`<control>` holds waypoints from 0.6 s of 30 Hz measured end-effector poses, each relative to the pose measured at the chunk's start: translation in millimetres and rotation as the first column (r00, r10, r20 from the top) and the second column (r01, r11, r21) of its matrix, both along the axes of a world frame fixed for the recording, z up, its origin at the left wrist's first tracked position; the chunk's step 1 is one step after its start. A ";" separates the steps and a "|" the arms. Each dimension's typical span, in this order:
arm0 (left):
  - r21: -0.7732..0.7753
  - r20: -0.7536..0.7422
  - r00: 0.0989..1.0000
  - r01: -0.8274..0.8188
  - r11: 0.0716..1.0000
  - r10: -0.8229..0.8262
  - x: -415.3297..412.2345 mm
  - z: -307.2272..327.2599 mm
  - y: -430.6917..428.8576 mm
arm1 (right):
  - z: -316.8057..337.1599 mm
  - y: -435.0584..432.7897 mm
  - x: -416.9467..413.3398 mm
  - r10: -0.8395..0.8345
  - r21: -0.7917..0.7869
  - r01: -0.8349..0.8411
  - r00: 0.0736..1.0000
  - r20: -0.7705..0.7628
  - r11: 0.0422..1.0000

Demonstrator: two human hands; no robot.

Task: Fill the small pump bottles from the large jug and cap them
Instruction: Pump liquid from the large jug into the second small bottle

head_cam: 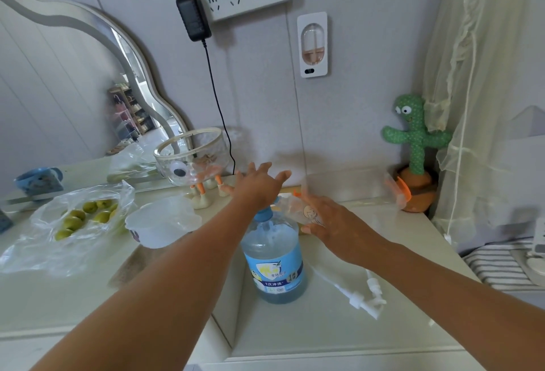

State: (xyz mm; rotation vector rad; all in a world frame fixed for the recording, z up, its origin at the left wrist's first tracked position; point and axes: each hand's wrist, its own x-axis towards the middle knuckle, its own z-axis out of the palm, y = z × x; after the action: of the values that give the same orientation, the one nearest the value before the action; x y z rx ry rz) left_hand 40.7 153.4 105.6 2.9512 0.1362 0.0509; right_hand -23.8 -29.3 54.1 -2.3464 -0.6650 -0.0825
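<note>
The large jug (274, 255), clear with bluish liquid, a blue label and a blue neck, stands upright on the white table (324, 335). Just above and behind its top hovers my left hand (259, 185), fingers spread and holding nothing. To the right of the neck, my right hand (327, 223) holds a small clear bottle (298, 208), tilted with its mouth toward the jug's neck; motion blurs it. Two white pump heads (362, 297) with tubes lie on the table right of the jug. Another clear small bottle (396, 190) with an orange part shows blurred near the cactus.
A plastic bag of green fruit (82, 217) and a white plastic tub (162, 223) lie at the left. A glass bowl on duck feet (191, 158) stands behind, by a mirror (73, 90). A cactus toy (415, 146) and a curtain (486, 105) are at the right. A black cable (218, 105) hangs down the wall.
</note>
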 end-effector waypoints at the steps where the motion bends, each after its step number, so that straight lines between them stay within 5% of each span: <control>1: -0.063 0.006 1.000 -0.030 0.998 0.030 -1.8 1.9 -1.4 | 0.8 0.0 -2.3 -0.003 0.011 0.003 1.000 -0.001 1.000; 6: -0.357 0.036 0.998 -0.028 0.934 0.044 -8.8 25.0 -4.0 | 17.3 0.4 -8.8 0.003 0.144 -0.012 0.998 0.062 0.990; 18: -0.187 0.024 1.000 -0.006 0.982 0.011 -4.4 16.0 -3.3 | 9.2 1.7 3.4 0.011 0.071 -0.018 0.996 0.090 0.997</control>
State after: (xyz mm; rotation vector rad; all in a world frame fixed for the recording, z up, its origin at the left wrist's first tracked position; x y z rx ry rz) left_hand 36.3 150.1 121.6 2.7609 0.1419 0.0712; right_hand -20.4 -27.6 63.3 -2.2796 -0.7110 -0.2029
